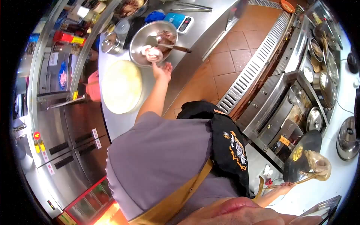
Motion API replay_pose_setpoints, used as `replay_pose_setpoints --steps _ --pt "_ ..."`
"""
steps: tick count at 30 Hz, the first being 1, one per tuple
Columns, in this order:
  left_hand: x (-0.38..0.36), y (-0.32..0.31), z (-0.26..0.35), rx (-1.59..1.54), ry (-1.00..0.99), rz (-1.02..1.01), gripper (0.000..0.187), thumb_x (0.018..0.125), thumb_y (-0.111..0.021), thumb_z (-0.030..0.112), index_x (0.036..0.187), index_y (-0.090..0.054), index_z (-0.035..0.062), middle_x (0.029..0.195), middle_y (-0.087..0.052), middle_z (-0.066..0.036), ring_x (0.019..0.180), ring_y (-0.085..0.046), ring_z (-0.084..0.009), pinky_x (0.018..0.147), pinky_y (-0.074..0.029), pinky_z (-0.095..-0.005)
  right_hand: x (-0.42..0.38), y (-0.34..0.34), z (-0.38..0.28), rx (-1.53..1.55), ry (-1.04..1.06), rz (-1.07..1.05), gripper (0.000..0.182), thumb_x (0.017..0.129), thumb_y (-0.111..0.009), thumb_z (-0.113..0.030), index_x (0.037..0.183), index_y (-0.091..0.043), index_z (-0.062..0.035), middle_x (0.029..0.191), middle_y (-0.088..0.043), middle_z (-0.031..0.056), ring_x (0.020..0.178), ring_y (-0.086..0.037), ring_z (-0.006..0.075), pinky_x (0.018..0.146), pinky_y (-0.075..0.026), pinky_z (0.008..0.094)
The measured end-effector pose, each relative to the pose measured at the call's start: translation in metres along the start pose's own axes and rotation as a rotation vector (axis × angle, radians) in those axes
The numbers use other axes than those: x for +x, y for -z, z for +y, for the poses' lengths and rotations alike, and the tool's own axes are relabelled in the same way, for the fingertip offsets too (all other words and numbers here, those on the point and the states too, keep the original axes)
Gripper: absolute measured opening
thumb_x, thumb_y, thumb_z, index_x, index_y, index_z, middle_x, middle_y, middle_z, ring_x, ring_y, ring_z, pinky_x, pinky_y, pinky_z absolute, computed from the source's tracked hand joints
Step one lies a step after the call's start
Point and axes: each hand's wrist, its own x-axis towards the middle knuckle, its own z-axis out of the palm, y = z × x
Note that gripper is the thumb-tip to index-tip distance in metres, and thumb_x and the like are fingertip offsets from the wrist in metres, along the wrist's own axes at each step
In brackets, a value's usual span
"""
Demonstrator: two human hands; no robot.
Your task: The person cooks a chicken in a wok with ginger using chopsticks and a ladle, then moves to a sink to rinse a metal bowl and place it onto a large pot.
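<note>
My left hand is palm up with its fingers apart at the near rim of a wide metal mixing bowl. Its thumb side reaches a pale pink, rounded lump of what looks like raw meat; a grip on it does not show. Darker meat lies in the bowl beside a wooden-handled utensil that rests across the rim. Off to the right, my right hand is closed round a long wooden-handled utensil. A black wok holds yellow food, with a beige shape overlapping its edge.
A round pale board lies on the steel counter beside the bowl. A blue digital scale and metal pots stand around it. Across the tiled floor runs a stove line with pans and a lid. Steel fridges are at left.
</note>
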Motion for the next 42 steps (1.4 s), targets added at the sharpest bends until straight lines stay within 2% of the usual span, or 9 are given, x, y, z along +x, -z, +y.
replay_pose_setpoints --steps 5,7,9,10,11,12,14,20,42 --pt "0.043 -0.012 0.026 0.129 0.063 -0.079 0.028 0.086 -0.047 0.010 0.113 -0.049 0.0041 0.085 -0.055 -0.015 0.073 -0.058 -0.0298 0.069 -0.056 -0.0429 0.035 0.011 0.014 -0.232 -0.001 0.063 0.050 0.092 -0.051 -0.050 0.115 -0.061 -0.0070 0.095 -0.062 0.0055 0.051 -0.038 0.0135 0.045 -0.028 0.0290" --pt "0.038 -0.012 0.033 0.206 0.038 -0.299 0.014 0.089 -0.051 0.013 0.100 -0.058 0.0103 0.088 -0.058 -0.007 0.078 -0.060 -0.0268 0.073 -0.056 -0.0432 -0.053 -0.012 -0.014 -0.327 0.020 0.016 0.050 0.091 -0.049 -0.041 0.122 -0.058 -0.0021 0.105 -0.062 0.0094 0.084 -0.052 0.0196 0.071 -0.046 0.0358" --pt "0.048 -0.001 0.036 0.328 0.073 -0.370 0.013 0.091 -0.053 0.018 0.100 -0.061 0.0114 0.093 -0.063 -0.008 0.080 -0.062 -0.0243 0.077 -0.056 -0.0431 -0.027 0.004 0.002 -0.248 -0.193 -0.060 0.067 0.088 -0.043 -0.055 0.140 -0.042 -0.0140 0.134 -0.045 0.0077 0.122 -0.038 0.0318 0.075 -0.038 0.0683" --pt "0.098 0.030 0.056 0.233 0.500 -0.646 0.016 0.091 -0.054 0.015 0.104 -0.061 0.0092 0.098 -0.064 -0.010 0.081 -0.063 -0.0261 0.076 -0.056 -0.0463 -0.056 -0.015 -0.016 -0.304 -0.133 -0.068 0.062 0.090 -0.042 -0.051 0.138 -0.044 -0.0129 0.129 -0.049 0.0076 0.115 -0.044 0.0289 0.081 -0.041 0.0610" --pt "0.083 0.026 0.049 0.430 0.217 -0.405 0.021 0.089 -0.054 0.013 0.108 -0.061 0.0048 0.100 -0.063 -0.013 0.084 -0.063 -0.0281 0.072 -0.058 -0.0416 0.007 0.006 0.025 -0.125 0.077 -0.121 0.060 0.092 -0.043 -0.046 0.140 -0.041 -0.0083 0.123 -0.052 0.0089 0.107 -0.049 0.0252 0.080 -0.047 0.0467" --pt "0.070 0.035 0.065 0.414 0.490 -0.669 0.027 0.088 -0.054 0.011 0.113 -0.059 0.0009 0.104 -0.062 -0.018 0.087 -0.064 -0.0295 0.065 -0.058 -0.0313 0.043 0.015 0.043 0.088 0.059 -0.041 0.045 0.092 -0.058 -0.041 0.117 -0.062 -0.0040 0.103 -0.063 0.0084 0.092 -0.058 0.0173 0.077 -0.046 0.0294" --pt "0.104 0.080 0.071 0.751 0.175 -0.751 0.036 0.085 -0.051 0.007 0.120 -0.055 -0.0019 0.109 -0.061 -0.022 0.090 -0.064 -0.0291 0.053 -0.052 -0.0232 0.009 0.005 0.029 0.189 0.123 0.057 0.035 0.089 -0.064 -0.039 0.069 -0.054 -0.0116 0.055 -0.045 -0.0024 0.043 -0.039 0.0086 0.038 -0.027 0.0247" --pt "-0.021 0.068 0.047 1.080 0.409 -0.422 0.021 0.087 -0.049 0.012 0.099 -0.060 -0.0010 0.093 -0.067 -0.018 0.051 -0.053 -0.0181 0.046 -0.045 -0.0253 0.000 0.027 0.029 0.172 0.077 0.011 0.039 0.093 -0.059 -0.040 0.067 -0.048 -0.0126 0.052 -0.036 -0.0046 0.042 -0.031 0.0081 0.039 -0.020 0.0247" --pt "-0.298 0.232 -0.437 1.849 0.878 -1.102 0.018 0.083 -0.059 0.009 0.099 -0.056 0.0008 0.084 -0.062 -0.011 0.065 -0.061 -0.0230 0.051 -0.052 -0.0343 0.006 0.075 0.022 0.103 0.072 0.051 0.036 0.094 -0.058 -0.038 0.073 -0.054 -0.0096 0.053 -0.041 -0.0048 0.043 -0.031 0.0066 0.038 -0.022 0.0237"
